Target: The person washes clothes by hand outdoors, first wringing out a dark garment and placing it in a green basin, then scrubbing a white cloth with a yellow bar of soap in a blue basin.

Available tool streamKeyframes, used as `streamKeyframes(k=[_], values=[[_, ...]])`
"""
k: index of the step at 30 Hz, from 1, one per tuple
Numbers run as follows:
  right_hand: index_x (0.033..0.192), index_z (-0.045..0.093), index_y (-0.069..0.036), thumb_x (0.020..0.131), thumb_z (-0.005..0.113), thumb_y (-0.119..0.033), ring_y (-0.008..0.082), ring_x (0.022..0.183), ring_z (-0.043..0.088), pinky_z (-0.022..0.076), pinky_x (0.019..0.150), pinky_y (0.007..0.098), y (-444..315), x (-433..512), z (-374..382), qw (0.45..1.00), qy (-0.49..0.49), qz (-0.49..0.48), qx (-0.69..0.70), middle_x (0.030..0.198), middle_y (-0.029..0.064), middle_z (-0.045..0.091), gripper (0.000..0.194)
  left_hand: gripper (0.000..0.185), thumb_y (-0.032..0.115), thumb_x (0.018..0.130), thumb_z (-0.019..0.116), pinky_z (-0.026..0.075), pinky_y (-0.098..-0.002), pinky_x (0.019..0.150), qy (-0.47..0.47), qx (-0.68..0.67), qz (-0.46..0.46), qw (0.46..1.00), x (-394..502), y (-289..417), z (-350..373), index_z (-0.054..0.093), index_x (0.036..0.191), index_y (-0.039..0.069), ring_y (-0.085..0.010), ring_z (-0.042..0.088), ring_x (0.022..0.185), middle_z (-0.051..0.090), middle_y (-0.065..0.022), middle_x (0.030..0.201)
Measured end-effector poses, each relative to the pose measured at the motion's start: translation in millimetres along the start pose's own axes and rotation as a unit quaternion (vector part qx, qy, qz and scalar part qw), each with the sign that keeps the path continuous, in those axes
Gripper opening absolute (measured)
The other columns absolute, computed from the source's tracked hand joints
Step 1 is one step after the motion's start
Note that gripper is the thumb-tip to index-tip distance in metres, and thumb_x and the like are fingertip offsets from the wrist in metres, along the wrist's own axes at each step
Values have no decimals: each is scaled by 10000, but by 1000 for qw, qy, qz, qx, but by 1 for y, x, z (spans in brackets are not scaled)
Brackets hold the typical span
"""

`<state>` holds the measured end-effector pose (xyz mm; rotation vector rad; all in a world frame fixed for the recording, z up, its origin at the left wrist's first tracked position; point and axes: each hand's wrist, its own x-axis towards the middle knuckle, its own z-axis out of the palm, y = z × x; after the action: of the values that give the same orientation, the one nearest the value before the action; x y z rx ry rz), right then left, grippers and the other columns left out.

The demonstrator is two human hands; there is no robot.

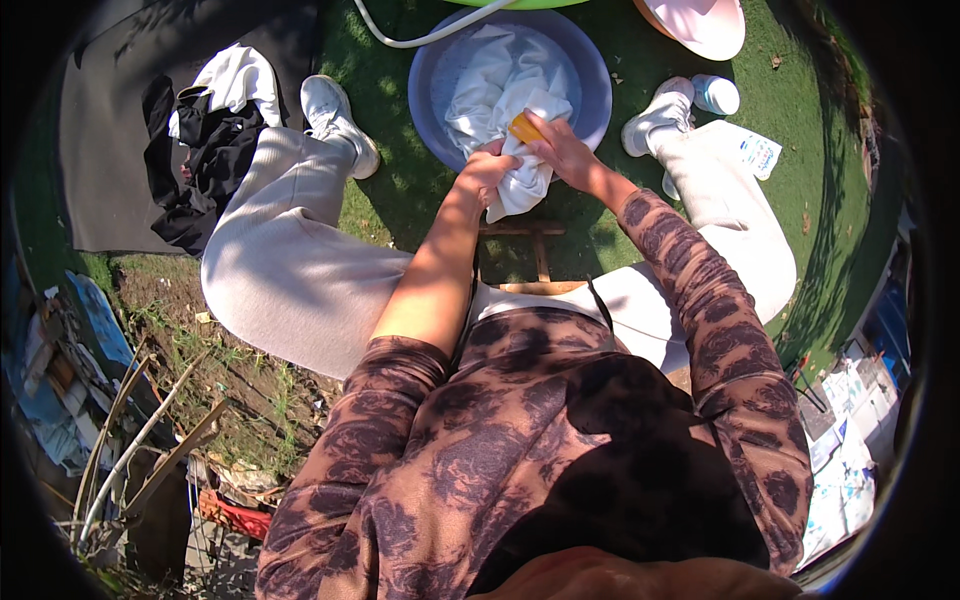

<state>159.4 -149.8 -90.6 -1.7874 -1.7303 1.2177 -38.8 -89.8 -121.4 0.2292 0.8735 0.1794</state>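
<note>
A round purple-grey plastic basin (422,97) stands on the green turf between my feet, with sudsy water and white cloth (480,82) bunched in it. Part of that cloth is drawn over the near rim and hangs down outside. My left hand (486,171) grips this gathered part at the rim. In my right hand (564,150) is an orange bar (526,129), apparently soap, pressed against the cloth just right of my left hand. My right fingers partly cover the bar.
Black clothes (217,165) and a white garment (240,79) lie on a dark mat (105,187) at left. Behind the basin are a white hose (420,39), a green tub (544,3) and a pink basin (705,26). A white bottle (716,95) and printed packet (757,155) lie right.
</note>
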Motion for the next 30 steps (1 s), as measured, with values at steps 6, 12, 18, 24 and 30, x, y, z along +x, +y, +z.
streamKeyframes(k=[6,12,18,24,30], values=[[1527,404,-204,1000,543,-273,380,911,528,468,885,435,-23,7,-9,995,-57,3,-78,1113,215,595,549,570,-96,841,535,518,-357,971,-69,-33,4,997,-3,-1,8,508,1400,12,-236,644,1104,636,-113,1215],[1480,472,-213,1022,524,-314,385,957,565,504,830,436,-36,15,-4,997,24,13,-71,1166,172,645,472,527,-112,851,510,524,-359,977,-49,-36,3,998,-2,-6,5,529,1365,6,-238,649,1099,642,-115,1202],[1478,470,-214,1024,528,-302,396,917,608,510,866,444,-35,4,6,994,12,19,-104,1085,227,564,466,495,-108,870,502,530,-381,977,-63,-51,-7,997,3,-6,6,547,1349,10,-258,651,1118,644,-125,1216],[1483,459,-278,1020,538,-291,413,940,602,504,892,456,-23,4,16,998,19,4,-61,1109,245,548,470,521,-99,887,482,527,-387,991,-33,-49,21,998,-5,-4,13,508,1394,18,-262,643,1142,627,-136,1248],[1526,402,-276,1040,519,-303,406,1053,599,470,974,418,5,6,0,993,20,114,-6,1172,241,537,501,530,-37,918,564,499,-414,1056,-95,-84,23,992,-15,6,18,451,1434,1,-287,597,1228,588,-174,1322]])
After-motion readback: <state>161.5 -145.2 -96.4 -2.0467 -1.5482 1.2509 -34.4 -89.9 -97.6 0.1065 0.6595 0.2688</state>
